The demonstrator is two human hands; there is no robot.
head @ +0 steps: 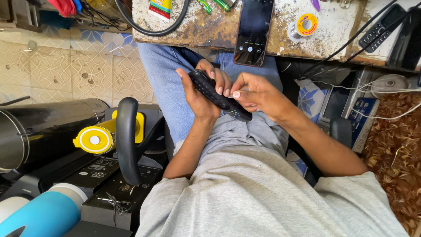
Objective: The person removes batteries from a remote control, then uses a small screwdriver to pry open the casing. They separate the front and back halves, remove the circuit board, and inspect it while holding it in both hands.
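Head camera view, looking down at a seated person's lap. A black remote control (219, 95) is held above the thighs, just below the near edge of a worn, stained workbench (210, 33). The left hand (199, 94) cradles the remote from beneath, palm up, fingers curled over its upper end and closed on it, which keeps it steady and tilted toward the face. The right hand (256, 94) meets it from the other side, thumb and fingertips pinched together against the remote's long edge near its lower, button end; whether they grasp a small part or only press the casing cannot be told. Both forearms rest against a grey shirt, seemingly bracing the hands for fine work.

On the workbench, a smartphone (253, 30) lies with its lower end overhanging the near edge, screen up, close above the hands. A spool of solder wire (305, 24) sits just beside it, toward the right edge. A second dark remote (379, 27) lies near the bench's right corner, with black cables crossing it. Left of the person, on the floor side, stands a black-handled device with a yellow cap (94, 139), beside a dark metal cylinder (39, 129).
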